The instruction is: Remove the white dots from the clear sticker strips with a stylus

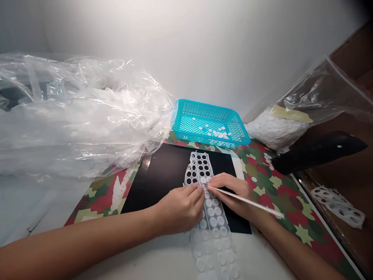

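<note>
A long translucent plastic strip point(216, 222) runs away from me across a black mat point(171, 167). Round discs fill its near part, while the far end has open holes through which the mat shows dark. My left hand point(182, 206) is closed, its fingers pinching at the strip's left side, partly hiding the discs there. With closed fingers my right hand point(234, 192) grips a thin white stick-like tool point(253, 203). The tool's tip is close to my left fingertips, by the boundary between holes and discs. What exact kind of tip it has is too small to tell.
Behind the mat stands a blue plastic basket point(211, 120) with loose white discs inside. A large clear bag point(78, 116) bulges at left; another bag of white pieces point(279, 126) sits at right. Near it are a black handle point(323, 151) and a holed white scrap point(339, 206).
</note>
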Demonstrator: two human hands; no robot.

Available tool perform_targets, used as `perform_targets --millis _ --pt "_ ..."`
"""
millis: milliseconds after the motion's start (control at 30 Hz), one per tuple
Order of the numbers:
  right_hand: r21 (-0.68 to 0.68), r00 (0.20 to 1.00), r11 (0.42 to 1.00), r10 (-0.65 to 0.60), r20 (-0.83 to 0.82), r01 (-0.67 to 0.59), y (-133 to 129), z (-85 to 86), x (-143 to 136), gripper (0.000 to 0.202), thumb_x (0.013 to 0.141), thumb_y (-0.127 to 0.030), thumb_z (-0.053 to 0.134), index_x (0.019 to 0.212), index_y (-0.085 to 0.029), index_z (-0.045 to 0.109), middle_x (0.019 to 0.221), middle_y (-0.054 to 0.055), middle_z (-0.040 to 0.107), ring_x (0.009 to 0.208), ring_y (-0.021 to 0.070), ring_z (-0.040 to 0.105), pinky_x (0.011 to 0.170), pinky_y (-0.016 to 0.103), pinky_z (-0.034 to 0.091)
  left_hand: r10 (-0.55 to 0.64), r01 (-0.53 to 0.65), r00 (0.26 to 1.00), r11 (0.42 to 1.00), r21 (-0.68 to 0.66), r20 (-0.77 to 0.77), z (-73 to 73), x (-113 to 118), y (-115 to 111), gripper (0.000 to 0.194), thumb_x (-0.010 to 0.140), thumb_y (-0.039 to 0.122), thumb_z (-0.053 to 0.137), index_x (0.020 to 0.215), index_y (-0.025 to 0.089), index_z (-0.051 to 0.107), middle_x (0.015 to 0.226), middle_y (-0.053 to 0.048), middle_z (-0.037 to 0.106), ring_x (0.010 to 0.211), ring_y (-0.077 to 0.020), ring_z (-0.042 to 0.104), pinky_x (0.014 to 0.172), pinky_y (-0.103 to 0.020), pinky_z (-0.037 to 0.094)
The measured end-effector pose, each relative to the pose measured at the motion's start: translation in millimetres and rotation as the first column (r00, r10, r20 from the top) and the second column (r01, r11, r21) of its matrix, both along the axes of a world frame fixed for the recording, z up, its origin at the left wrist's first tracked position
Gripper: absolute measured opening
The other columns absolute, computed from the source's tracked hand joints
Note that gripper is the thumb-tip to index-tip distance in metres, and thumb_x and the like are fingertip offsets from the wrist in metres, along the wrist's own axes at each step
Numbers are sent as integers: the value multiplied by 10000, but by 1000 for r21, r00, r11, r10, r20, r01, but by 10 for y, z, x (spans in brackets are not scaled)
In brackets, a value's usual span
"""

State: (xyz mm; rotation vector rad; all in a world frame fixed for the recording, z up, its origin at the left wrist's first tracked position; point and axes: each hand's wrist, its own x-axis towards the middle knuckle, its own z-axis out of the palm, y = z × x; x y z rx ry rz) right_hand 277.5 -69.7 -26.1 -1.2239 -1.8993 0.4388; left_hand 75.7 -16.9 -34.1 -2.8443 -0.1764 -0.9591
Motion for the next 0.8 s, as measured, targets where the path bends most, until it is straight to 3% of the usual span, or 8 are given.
perform_targets --millis 233,400,633,800 --pt "-230 975 952 -218 -49 201 -25 81 -108 85 864 -226 617 791 -208 658 797 14 677 751 158 634 672 286 510 6 -6 1000 1000 12 -16 15 1 1 287 850 148 456 962 -5 671 971 -167 699 946 -230 659 890 -315 546" --pt "-257 955 930 -287 -68 261 -25 65 -154 116 862 -267 621 774 -206 664 778 6 670 743 157 628 672 282 493 -12 11 1000 1000 -18 -19 11 6 -15 272 853 142 450 956 -2 656 962 -168 691 959 -233 653 885 -316 542" --pt "-268 955 929 -285 -80 255 -25 85 -159 110 853 -265 632 765 -205 659 766 2 670 731 155 622 657 269 481 -47 21 994 969 -245 -101 109 -26 225 218 855 171 451 928 106 646 870 -92 683 760 -179 631 662 -302 543" --pt "-271 953 929 -287 -96 252 -19 86 -158 111 856 -268 631 769 -205 660 772 2 671 732 153 624 659 262 481 -221 182 966 949 -256 -132 103 -70 462 343 810 216 508 1125 123 607 1145 -77 656 1097 -247 564 928 -382 476"
